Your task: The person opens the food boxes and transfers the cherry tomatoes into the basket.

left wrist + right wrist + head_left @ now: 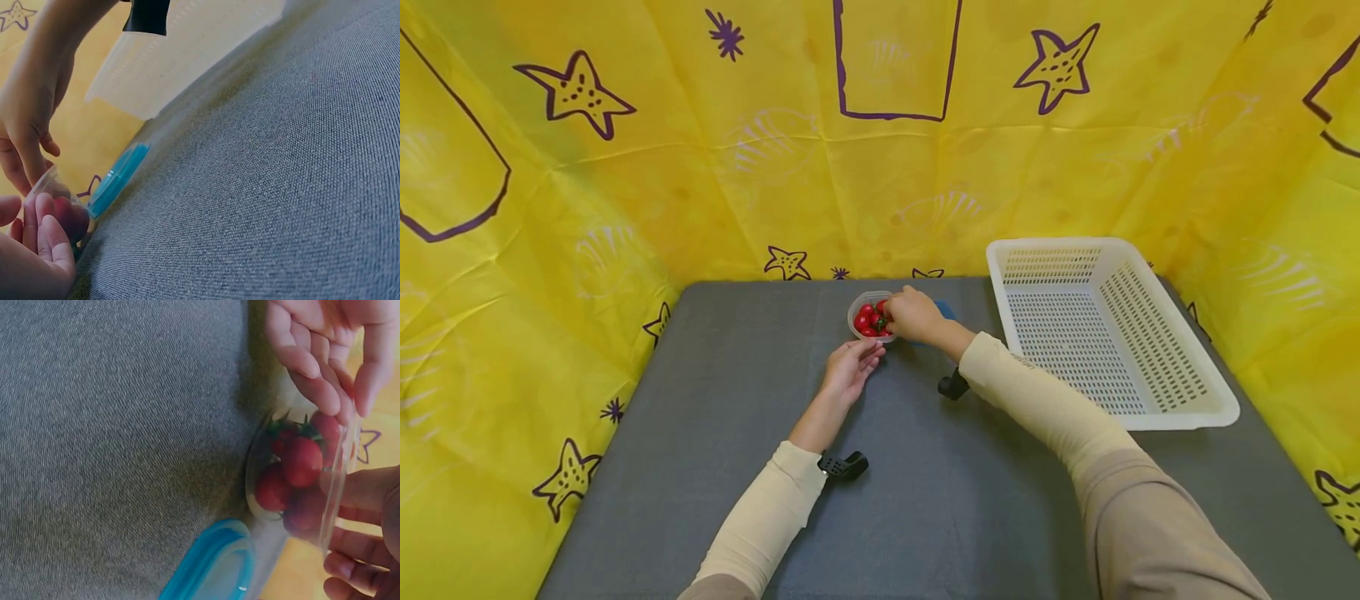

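Container, clear plastic point(852, 319), one: on the table point(715, 417), toward its 12 o'clock edge; lid off.
Tomatoes point(302, 461), small, red, some with green stems: inside the container.
Lid, blue point(944, 311): just beside the container, at its 3 o'clock, partly behind the right hand point(913, 315).
Right hand: at the container's 3 o'clock rim, fingers dipped inside; whether they grasp a tomato cannot be told.
Left hand point(850, 371): at the container's 6 o'clock, fingers relaxed, tips against the rim.
Basket, white, slotted point(1063, 333): on the table, well apart from the container at 3 o'clock.
Cloth, yellow, starfish-patterned point(865, 183): hanging at 12 o'clock beyond the table.
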`<state>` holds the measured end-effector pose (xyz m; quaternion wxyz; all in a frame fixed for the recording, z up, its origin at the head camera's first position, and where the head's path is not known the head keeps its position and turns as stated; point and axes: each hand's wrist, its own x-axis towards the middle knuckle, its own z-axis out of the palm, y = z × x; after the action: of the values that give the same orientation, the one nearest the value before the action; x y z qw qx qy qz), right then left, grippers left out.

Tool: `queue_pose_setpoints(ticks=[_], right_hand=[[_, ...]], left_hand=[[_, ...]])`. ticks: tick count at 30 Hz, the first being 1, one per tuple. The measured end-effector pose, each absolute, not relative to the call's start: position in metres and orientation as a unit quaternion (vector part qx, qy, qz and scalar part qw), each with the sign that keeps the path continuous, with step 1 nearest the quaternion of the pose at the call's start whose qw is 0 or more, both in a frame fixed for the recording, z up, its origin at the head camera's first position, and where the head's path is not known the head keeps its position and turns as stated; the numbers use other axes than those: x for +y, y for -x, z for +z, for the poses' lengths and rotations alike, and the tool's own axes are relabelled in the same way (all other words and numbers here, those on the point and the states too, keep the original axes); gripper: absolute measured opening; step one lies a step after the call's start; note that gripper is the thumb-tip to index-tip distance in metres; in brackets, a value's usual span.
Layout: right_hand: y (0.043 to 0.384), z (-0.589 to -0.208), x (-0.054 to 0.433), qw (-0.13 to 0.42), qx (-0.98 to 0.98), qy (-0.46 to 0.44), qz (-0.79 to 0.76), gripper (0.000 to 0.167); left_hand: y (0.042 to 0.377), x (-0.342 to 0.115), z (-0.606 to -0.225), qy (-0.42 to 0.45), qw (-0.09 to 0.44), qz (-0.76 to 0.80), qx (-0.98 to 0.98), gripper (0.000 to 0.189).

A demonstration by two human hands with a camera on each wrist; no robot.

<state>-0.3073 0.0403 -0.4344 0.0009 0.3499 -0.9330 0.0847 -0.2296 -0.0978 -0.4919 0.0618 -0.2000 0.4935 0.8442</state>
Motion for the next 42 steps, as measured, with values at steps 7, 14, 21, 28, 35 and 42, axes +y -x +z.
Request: queue_pose_setpoints(ticks=[7, 14, 21, 28, 35, 42], right_hand=[[0.306, -0.436, 0.039, 0.01, -0.941, -0.327, 0.092, 0.008], [0.31, -0.436, 0.043, -0.009, -0.939, -0.319, 0.127, 0.008], [0.313, -0.416, 0.05, -0.04, -0.932, -0.315, 0.175, 0.019], [0.316, -0.392, 0.064, -0.058, -0.924, -0.305, 0.222, 0.022], [0.326, -0.376, 0.089, -0.068, -0.917, -0.283, 0.272, 0.024], [0.335, -0.364, 0.123, -0.042, -0.92, -0.242, 0.305, 0.021]], left_hand=[[0.231, -0.098, -0.492, 0.195, 0.072, 0.846, 0.491, 0.012], [0.232, -0.101, -0.492, 0.201, 0.079, 0.845, 0.488, 0.008], [0.232, -0.103, -0.491, 0.206, 0.072, 0.843, 0.492, 0.009], [0.232, -0.103, -0.489, 0.215, 0.069, 0.844, 0.487, 0.012], [0.23, -0.103, -0.488, 0.216, 0.068, 0.841, 0.491, 0.011], [0.232, -0.103, -0.49, 0.22, 0.071, 0.84, 0.49, 0.012]])
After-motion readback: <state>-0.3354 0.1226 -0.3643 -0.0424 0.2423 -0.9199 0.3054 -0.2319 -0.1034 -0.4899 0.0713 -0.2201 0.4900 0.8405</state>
